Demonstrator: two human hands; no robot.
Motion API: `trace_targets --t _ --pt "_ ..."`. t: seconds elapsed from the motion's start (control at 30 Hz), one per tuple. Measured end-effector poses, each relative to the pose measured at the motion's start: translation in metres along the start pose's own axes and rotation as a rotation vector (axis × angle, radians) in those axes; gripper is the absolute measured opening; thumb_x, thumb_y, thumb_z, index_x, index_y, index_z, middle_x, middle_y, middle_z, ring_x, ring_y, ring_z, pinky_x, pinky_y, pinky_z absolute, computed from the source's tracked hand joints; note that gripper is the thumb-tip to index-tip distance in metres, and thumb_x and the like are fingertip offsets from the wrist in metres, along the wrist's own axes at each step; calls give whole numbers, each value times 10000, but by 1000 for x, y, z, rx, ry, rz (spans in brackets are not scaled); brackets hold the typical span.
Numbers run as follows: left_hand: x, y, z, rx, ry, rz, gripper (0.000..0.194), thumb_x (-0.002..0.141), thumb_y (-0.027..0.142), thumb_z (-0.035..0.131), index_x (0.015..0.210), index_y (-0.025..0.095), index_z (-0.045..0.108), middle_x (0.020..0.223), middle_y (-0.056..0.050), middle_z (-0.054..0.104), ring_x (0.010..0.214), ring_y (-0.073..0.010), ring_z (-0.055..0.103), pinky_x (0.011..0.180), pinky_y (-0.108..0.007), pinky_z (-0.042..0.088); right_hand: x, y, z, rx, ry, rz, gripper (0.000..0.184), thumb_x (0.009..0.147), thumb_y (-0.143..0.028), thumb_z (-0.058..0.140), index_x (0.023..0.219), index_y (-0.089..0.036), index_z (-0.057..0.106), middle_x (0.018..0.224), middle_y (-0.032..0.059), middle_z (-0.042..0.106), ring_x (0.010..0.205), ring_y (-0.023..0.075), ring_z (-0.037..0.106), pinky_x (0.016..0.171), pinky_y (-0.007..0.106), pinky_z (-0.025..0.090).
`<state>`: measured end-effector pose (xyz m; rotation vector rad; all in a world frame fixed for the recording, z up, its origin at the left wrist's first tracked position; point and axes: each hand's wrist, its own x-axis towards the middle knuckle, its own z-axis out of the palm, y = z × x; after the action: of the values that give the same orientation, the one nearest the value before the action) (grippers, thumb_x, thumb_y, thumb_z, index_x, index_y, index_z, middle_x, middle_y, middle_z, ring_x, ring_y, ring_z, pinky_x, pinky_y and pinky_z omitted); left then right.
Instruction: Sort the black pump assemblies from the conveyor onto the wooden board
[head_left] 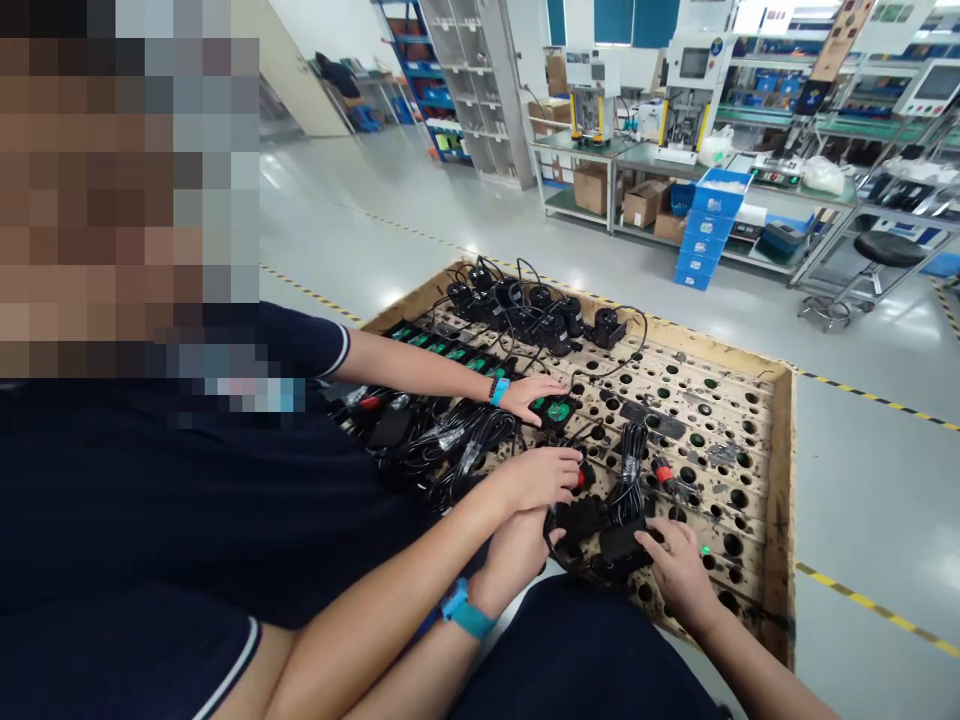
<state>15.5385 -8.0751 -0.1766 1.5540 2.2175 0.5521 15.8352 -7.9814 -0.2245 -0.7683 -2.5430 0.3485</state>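
Note:
My left hand (517,558), with a teal band at the wrist, is closed at a black cable (553,520). A co-worker's forearm and hand (544,475) cross over it and hide most of its fingers. Thumb and fingers of my right hand (679,570) grip the near edge of a flat black box (624,545). Right behind that box lies a bundled black cable (632,470) tied with clear wrap. Another black box (581,520) sits between my hands, close to a red-banded connector (581,478) by the co-worker's fingers.
A wooden-rimmed crate top with many holes (694,400) bears everything. The co-worker's other hand (532,395) rests by a black and green fan (559,410). Black motors (555,335) with cables stand at the back; cable bundles (450,440) lie left. Another red-banded connector (663,472) lies right.

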Motion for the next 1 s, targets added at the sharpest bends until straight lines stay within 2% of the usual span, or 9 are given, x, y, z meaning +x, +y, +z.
trace_targets --t 0.3,0.37,0.43,0.53,0.6,0.7,0.8,0.9,1.0 --pt "-60 -17 10 1 117 -160 789 793 362 656 1520 229 381 1553 -181 460 1477 -373 389 1191 -590 344 -16 -11 15 27 -89 9 663 749 -25 536 1372 -246 581 1193 122 637 1060 259 611 906 420 447" --pt "-43 -11 2 89 46 -83 737 770 364 673 1464 231 464 1481 -172 538 1424 -409 443 1130 -642 384 -20 -10 19 40 -130 50 646 732 -62 611 1346 -265 603 1172 109 652 1053 269 621 913 425 439" --pt "-4 5 -14 194 -157 119 565 744 329 701 1298 264 615 1272 -119 680 1299 -414 539 1058 -659 424 -21 -6 20 67 -189 102 606 730 -99 669 1309 -272 624 1140 94 667 1036 274 627 915 428 442" --pt "60 35 -44 218 -192 252 187 820 186 615 933 294 719 1006 -41 738 1240 -302 568 1144 -529 366 -22 5 19 104 -253 162 532 746 -100 652 1257 -249 647 1105 90 684 1024 277 632 904 426 460" --pt "85 48 -64 359 -197 417 182 844 113 591 780 247 697 867 -61 722 1171 -284 583 1134 -488 352 -22 16 17 127 -269 204 470 773 -130 633 1232 -230 662 1137 108 690 1067 295 634 924 441 468" --pt "92 48 -84 590 -173 559 208 918 104 541 824 213 692 830 -66 704 1028 -264 611 1025 -464 400 -20 31 13 209 -330 296 400 816 -244 633 1211 -202 675 1191 137 694 1103 324 642 944 457 488" --pt "86 27 -83 530 -224 410 224 978 159 505 1037 252 700 943 -33 723 991 -219 635 925 -393 443 -13 41 -1 391 -417 414 417 871 -419 615 1208 -177 660 1153 145 714 1061 315 669 916 416 527" --pt "69 4 -62 350 -253 178 284 978 165 494 1141 289 691 1028 -11 728 1014 -185 649 902 -337 455 0 46 -24 571 -449 538 487 887 -565 582 1182 -187 661 1078 117 735 993 285 690 866 361 552" --pt "15 -9 -33 204 -160 40 292 993 295 482 1216 320 670 1062 -5 712 1015 -187 647 931 -353 461 16 48 -40 650 -420 713 544 813 -626 642 1127 -183 675 873 66 727 823 258 684 756 345 557"
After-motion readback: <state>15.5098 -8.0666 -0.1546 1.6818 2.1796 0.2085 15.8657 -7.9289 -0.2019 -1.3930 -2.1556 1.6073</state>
